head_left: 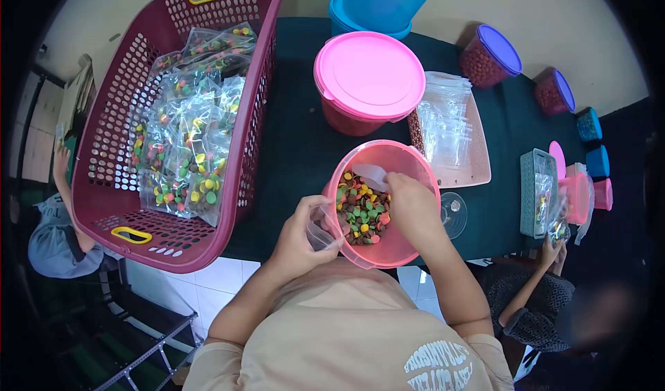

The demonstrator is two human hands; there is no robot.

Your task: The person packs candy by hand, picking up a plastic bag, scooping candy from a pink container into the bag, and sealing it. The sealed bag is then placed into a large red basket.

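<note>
A pink tub (404,256) stands at the table's front edge, part filled with small colourful round candies (361,214). Inside it, my right hand (413,207) grips a translucent white scoop (370,176) over the candies. At the tub's left rim my left hand (305,235) holds a clear plastic bag (323,229) with its fingers curled round it. Whether anything lies in that bag is hard to tell. Behind the tub is a closed container with a bright pink lid (370,74). To the right, a pale tray (478,141) holds a stack of empty clear bags (445,124).
A maroon basket (244,124) full of filled candy bags (187,128) stands on the left. Blue containers (388,3) and purple-lidded jars (490,55) line the back. A clear round lid (454,215) lies right of the tub. Other people (533,301) are at both sides.
</note>
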